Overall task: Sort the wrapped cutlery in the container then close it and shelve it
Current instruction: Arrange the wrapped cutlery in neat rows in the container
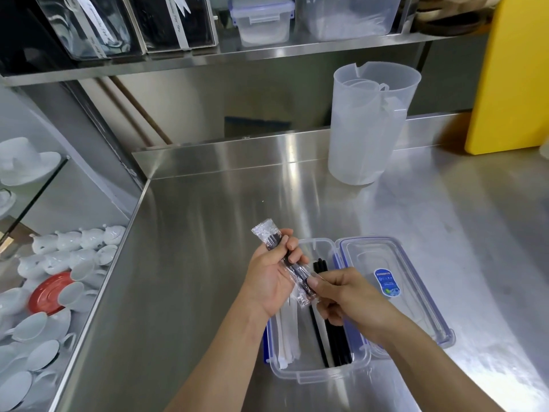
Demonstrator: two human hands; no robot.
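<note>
Black plastic fork in clear crinkly wrapper (pixel 285 264), held just above the clear lock-lid container (pixel 319 371): prob. light, stiff inside, film slippery. Left hand (pixel 271 278) clamped round mid-handle, right hand (pixel 353 301) pinching lower wrapper end. Best grip: handle, not loose film.

Counter (pixel 208 292): brushed stainless steel, glossy, reflective. Container (pixel 320 373) and lid (pixel 416 263): clear smooth plastic. Cutlery wrapper (pixel 264 233): thin, glossy, crinkled film.
</note>
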